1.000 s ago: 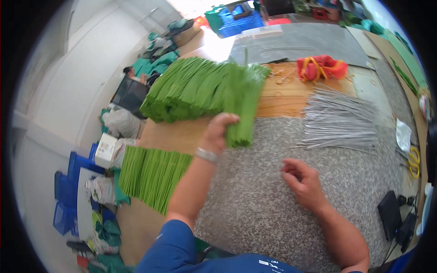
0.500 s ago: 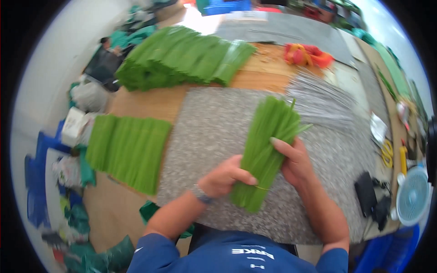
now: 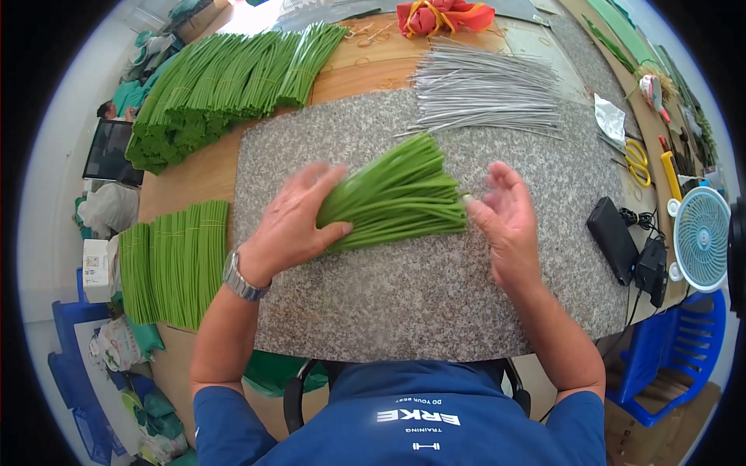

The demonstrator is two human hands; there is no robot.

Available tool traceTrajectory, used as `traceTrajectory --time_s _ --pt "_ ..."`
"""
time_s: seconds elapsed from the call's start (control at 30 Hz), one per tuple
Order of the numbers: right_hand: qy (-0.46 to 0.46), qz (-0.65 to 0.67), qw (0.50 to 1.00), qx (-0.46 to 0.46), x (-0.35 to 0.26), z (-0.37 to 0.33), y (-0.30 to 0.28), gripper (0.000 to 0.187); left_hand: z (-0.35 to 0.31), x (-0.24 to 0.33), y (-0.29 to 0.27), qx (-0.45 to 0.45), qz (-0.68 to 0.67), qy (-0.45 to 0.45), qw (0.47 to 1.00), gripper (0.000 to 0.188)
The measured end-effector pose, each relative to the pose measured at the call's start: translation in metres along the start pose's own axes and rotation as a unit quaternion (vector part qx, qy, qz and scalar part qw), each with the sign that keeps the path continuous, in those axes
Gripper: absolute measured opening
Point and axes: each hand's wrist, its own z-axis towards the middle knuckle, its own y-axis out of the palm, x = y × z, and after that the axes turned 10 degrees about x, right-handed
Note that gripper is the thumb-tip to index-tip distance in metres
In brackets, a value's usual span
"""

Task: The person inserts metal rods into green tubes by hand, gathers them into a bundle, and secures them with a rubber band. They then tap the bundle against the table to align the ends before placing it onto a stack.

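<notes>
A bundle of thin green stems (image 3: 400, 194) lies slanted over the grey speckled stone slab (image 3: 350, 303), its right end fanned out. My left hand (image 3: 291, 221) clasps the bundle's left end, thumb along the near side; its other fingers are blurred at the far side. By the right end is my right hand (image 3: 509, 221), open with fingers apart, its thumb tip close to the stem ends. Whether the thumb touches them I cannot tell. Beyond the slab's far left edge rests a large stack of tied green bundles (image 3: 225, 85). Several more tied bundles (image 3: 183, 260) lie at the left.
Grey wires (image 3: 489, 85) lie spread at the slab's far side, behind them a red and orange cloth bundle (image 3: 443, 17). Yellow-handled scissors (image 3: 637, 161), a black box (image 3: 611, 239) with cables, and a light-blue fan (image 3: 703, 239) line the right. A blue chair (image 3: 676, 353) stands below.
The bundle has turned from nearly upright to slanting rightward. My right hand has let go and opened beside it; my left hand has moved to its left end. The head view has shifted.
</notes>
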Motion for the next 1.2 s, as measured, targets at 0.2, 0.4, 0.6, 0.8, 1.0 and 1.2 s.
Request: traceTrajectory --time_s 0.2,0.4,0.6,0.8,1.0,1.2 --pt "-0.109 -0.115 0.987 0.008 -0.004 0.012 -0.034 0.063 -0.019 0.048 0.032 0.162 0.102 0.122 0.974 0.113" --pt "-0.157 -0.202 0.967 0.005 -0.008 0.036 -0.043 0.057 0.017 0.044 0.078 0.147 0.138 0.127 0.971 0.113" --pt "-0.366 -0.397 0.840 -0.059 -0.010 0.109 -0.042 0.067 0.044 0.030 0.066 0.151 0.131 0.041 0.979 0.124" --pt "-0.452 -0.534 0.695 -0.167 0.002 0.189 -0.029 0.095 0.055 0.029 0.056 0.102 0.104 0.026 0.989 0.134" --pt "-0.487 -0.528 0.667 -0.199 0.008 0.210 -0.029 0.071 0.032 0.027 0.051 0.105 0.120 0.058 0.986 0.138" --pt "-0.473 -0.525 0.672 -0.222 0.005 0.198 -0.029 0.058 -0.002 0.009 0.053 0.136 0.128 0.070 0.980 0.135"
